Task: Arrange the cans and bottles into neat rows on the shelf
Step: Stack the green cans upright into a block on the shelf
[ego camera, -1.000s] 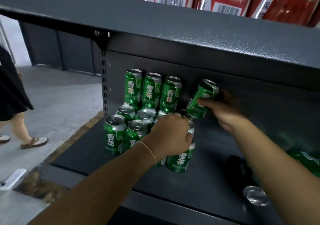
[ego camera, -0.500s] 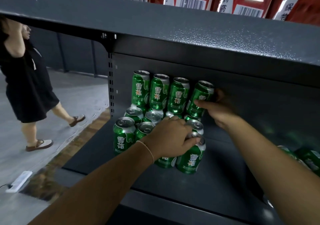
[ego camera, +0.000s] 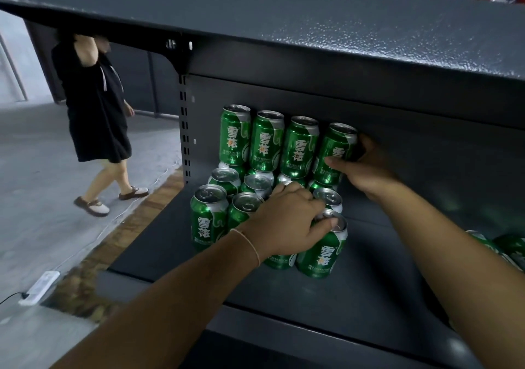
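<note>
Head view: we are facing the dark shelf point(ego camera: 369, 297), where green cans point(ego camera: 267, 141) are standing in stacked rows at the back left. They are probably rigid and smooth, best gripped round the sides. Our right hand point(ego camera: 366, 169) is wrapping the top-row end can point(ego camera: 336, 152); our left hand point(ego camera: 287, 221) is gripping the front can point(ego camera: 324, 252) from above.
</note>
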The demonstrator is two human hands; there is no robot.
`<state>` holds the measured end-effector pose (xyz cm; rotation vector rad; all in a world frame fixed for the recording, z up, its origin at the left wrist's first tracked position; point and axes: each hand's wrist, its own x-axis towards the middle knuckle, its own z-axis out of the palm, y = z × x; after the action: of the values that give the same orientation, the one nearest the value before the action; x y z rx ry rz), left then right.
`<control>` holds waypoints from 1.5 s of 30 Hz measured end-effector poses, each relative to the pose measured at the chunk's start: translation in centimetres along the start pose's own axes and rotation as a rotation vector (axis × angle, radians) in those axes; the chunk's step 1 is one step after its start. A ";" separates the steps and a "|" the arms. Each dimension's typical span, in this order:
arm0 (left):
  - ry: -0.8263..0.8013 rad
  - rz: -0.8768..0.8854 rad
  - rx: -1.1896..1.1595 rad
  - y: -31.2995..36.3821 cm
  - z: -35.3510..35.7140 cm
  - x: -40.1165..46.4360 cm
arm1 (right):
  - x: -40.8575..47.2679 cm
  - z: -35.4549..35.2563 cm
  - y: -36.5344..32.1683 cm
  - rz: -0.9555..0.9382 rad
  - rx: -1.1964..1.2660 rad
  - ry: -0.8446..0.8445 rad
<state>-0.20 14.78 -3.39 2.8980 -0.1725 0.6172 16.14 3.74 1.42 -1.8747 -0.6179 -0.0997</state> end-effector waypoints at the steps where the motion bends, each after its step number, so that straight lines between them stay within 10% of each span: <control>1: -0.002 -0.001 -0.002 0.0 -0.1 0.0 | 0.0 -0.1 0.1 -0.006 -0.016 0.004; 21: -0.060 -0.016 -0.035 1.2 -1.9 0.8 | -1.6 -0.8 1.9 0.111 -0.080 -0.013; 45: -0.062 0.170 -0.053 12.8 3.3 6.7 | -8.4 -18.2 6.9 0.332 -0.332 0.136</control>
<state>5.26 1.09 -1.78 2.8726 -0.4401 0.5409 16.15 -17.37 -0.31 -2.2451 -0.1976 -0.1166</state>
